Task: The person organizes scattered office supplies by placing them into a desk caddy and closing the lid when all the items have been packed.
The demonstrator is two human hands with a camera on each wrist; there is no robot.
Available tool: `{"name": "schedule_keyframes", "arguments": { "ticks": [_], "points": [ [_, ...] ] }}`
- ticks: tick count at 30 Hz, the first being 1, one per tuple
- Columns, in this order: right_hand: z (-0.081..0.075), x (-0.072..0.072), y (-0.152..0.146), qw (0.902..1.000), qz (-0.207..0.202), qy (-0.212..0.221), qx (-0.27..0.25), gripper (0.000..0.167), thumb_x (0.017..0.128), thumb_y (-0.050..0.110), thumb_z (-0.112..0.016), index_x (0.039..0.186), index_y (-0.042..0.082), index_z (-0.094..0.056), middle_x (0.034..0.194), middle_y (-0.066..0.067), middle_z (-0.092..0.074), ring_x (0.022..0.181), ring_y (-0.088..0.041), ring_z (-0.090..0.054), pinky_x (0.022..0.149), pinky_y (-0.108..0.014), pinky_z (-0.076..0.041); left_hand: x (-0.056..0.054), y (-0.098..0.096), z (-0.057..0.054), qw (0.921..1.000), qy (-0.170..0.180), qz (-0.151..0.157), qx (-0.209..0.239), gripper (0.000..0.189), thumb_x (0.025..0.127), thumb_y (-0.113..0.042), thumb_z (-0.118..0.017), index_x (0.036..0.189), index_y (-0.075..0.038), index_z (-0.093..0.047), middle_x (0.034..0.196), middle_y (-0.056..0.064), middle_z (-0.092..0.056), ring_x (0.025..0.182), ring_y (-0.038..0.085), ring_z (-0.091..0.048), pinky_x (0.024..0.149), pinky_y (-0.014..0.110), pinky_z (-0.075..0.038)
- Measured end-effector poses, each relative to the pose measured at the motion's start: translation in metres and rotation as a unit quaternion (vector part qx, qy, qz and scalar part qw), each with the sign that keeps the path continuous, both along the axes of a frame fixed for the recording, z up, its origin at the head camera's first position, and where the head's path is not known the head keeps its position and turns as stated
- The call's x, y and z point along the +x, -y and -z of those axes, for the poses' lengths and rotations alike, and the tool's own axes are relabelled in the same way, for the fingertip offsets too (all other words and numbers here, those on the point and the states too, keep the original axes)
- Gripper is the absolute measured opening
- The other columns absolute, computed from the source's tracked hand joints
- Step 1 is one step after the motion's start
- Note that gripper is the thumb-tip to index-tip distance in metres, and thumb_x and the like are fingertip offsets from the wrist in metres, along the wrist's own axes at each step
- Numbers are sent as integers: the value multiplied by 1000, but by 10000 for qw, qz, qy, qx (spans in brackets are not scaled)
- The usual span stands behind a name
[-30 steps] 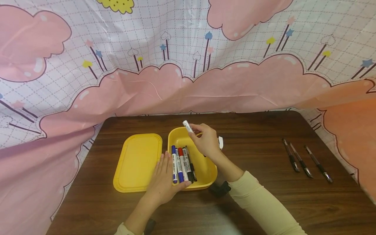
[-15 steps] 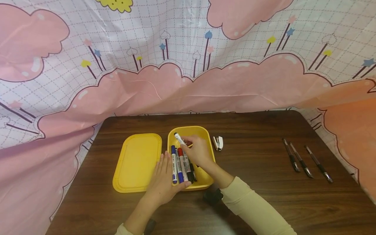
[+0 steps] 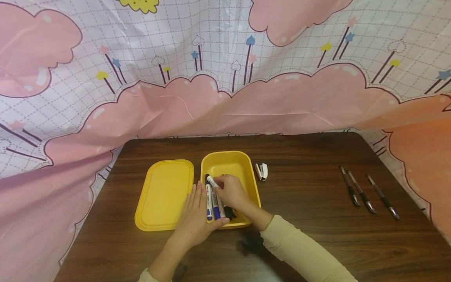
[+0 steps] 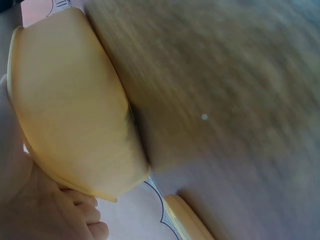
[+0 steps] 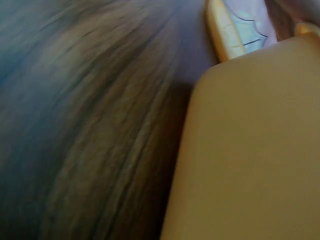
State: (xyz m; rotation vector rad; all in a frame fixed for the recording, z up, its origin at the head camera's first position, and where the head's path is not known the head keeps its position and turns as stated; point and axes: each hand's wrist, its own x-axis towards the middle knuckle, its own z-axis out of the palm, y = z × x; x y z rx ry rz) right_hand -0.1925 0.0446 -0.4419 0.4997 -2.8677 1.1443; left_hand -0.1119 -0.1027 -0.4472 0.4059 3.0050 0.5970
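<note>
In the head view my right hand [image 3: 231, 192] pinches a white marker [image 3: 212, 181] low inside the yellow box [image 3: 248, 168]. That marker lies slanted across the upper ends of several markers grouped along the box's left side. Among them are a blue-capped marker [image 3: 209, 201] and one with a blue end [image 3: 216, 211]. My right fingers cover part of the group. The left hand [image 3: 195, 219] rests at the box's left front corner, its fingers straight along the rim and its thumb over the front edge. The left wrist view shows the box's outer wall [image 4: 75, 100] beside the left fingers [image 4: 87, 212].
A yellow lid [image 3: 163, 196] lies flat left of the box. Just right of the box stands a small white stapler [image 3: 261, 171]. Several clear pens with black grips, one of them a pen [image 3: 382, 196], lie at the right of the brown table [image 3: 303, 156]. A patterned curtain [image 3: 225, 105] hangs behind.
My right hand has lowered the white marker from above the box's back part down and left onto the other markers. The stapler has come into full view. My left hand stays in place.
</note>
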Motion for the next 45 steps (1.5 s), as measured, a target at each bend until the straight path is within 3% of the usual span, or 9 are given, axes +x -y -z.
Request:
{"name": "schedule_keyframes", "arguments": {
  "ticks": [5, 14, 20, 28, 34, 41, 45],
  "points": [
    [4, 1, -1, 9992, -108, 150, 342, 28, 86, 10, -70, 112, 0, -70, 92, -10, -72, 72, -13, -59, 65, -23, -56, 0, 0, -1, 10000, -11, 25, -13, 116, 80, -79, -47, 154, 2, -10, 163, 18, 2, 152, 34, 0, 123, 51, -11],
    [3, 1, -1, 9988, -81, 338, 344, 29, 87, 12, -71, 114, 1, -70, 88, -9, -70, 70, -12, -57, 58, -19, -52, -1, 0, 0, 10000, 25, -2, 45, 115, 80, -78, -49, 154, 1, -10, 163, 19, 2, 152, 35, -1, 123, 51, -11],
    [4, 1, -1, 9989, 19, 202, 428, 32, 86, 14, -73, 114, 0, -70, 87, -10, -67, 71, -13, -54, 61, -20, -50, 0, 0, 0, 10000, -34, 37, 4, 116, 80, -78, -49, 154, 2, -9, 163, 19, 2, 152, 35, -1, 123, 51, -11],
    [4, -1, -2, 9987, 36, -181, 466, 18, 83, 14, -74, 97, 3, -74, 74, -5, -59, 66, -13, -49, 55, -19, -41, 0, 0, -1, 10000, -19, 32, -18, 115, 80, -78, -48, 154, 1, -9, 163, 18, 3, 152, 35, -1, 123, 51, -11],
    [3, -1, -2, 9987, 93, -186, 457, 31, 85, 15, -73, 113, 2, -72, 87, -9, -66, 72, -14, -51, 60, -20, -46, 0, 0, 0, 10000, 25, 19, 8, 116, 80, -79, -47, 154, 1, -9, 163, 17, 4, 152, 34, 1, 123, 51, -10],
    [-1, -1, -3, 9978, 200, -548, 315, 34, 87, 18, -71, 116, 1, -70, 98, -14, -69, 75, -16, -58, 66, -25, -54, 0, -1, 0, 10000, 37, -10, 65, 117, 80, -78, -51, 154, 0, -7, 163, 17, 4, 152, 34, 2, 124, 51, -10],
    [-8, -1, -2, 9971, 250, -716, 46, 38, 86, 19, -73, 117, -2, -68, 100, -18, -69, 81, -24, -66, 71, -33, -58, -1, -1, 0, 10000, 1, -29, 48, 117, 79, -78, -51, 154, 0, -8, 163, 18, 2, 152, 34, 0, 124, 50, -11]
  ]
}}
